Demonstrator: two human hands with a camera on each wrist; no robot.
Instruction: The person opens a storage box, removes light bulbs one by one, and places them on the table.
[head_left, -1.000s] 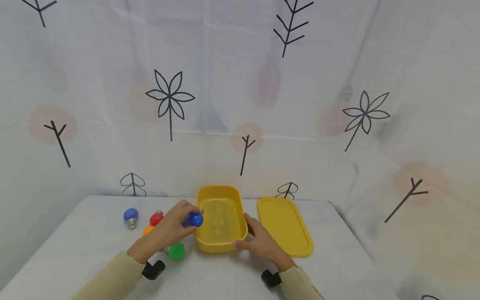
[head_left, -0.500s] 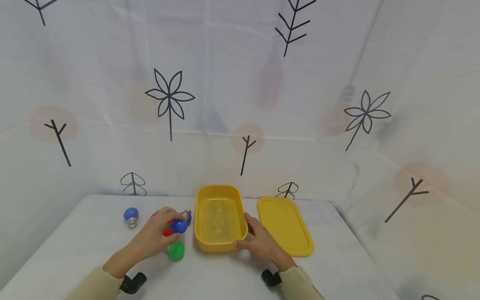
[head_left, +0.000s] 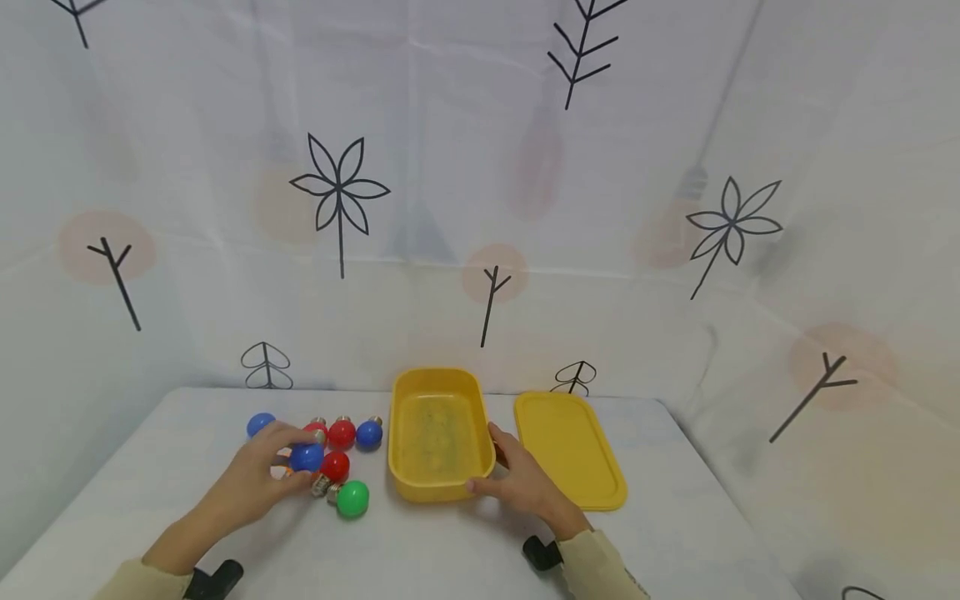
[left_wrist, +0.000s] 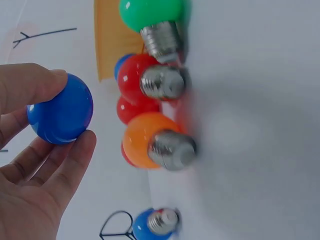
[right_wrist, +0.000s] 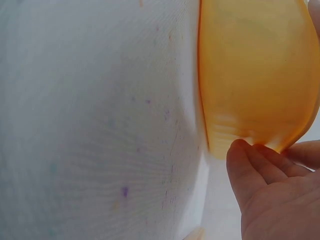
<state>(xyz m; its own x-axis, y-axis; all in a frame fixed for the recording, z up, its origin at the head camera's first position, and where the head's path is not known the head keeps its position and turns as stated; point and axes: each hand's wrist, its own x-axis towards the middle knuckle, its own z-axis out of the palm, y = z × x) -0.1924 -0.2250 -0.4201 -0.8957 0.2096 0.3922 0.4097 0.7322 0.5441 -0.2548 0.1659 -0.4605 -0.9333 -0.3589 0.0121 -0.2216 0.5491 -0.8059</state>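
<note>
My left hand [head_left: 251, 483] pinches a blue light bulb [head_left: 306, 458] between thumb and fingers, above the left part of the table. In the left wrist view the thumb lies on one side of this blue bulb [left_wrist: 65, 112], fingertips on the other. Beneath and around it lie red bulbs [head_left: 335, 467], a green bulb [head_left: 353, 499] and an orange bulb [left_wrist: 145, 139], which the hand mostly hides in the head view. My right hand [head_left: 525, 483] grips the near right corner of a yellow plastic container [head_left: 431, 493], thumb at the front and fingers along the side.
A flat yellow lid [head_left: 570, 454] lies on the white table [head_left: 450, 550], right of the container. One blue bulb [head_left: 369, 434] sits close to the container's left side, and another blue bulb [head_left: 260, 423] lies at the far left. Behind the table hangs a patterned white cloth [head_left: 450, 167].
From beside the container's left rim, my left hand has moved left with the blue bulb, uncovering red and blue bulbs. My right hand has stayed on the container.
</note>
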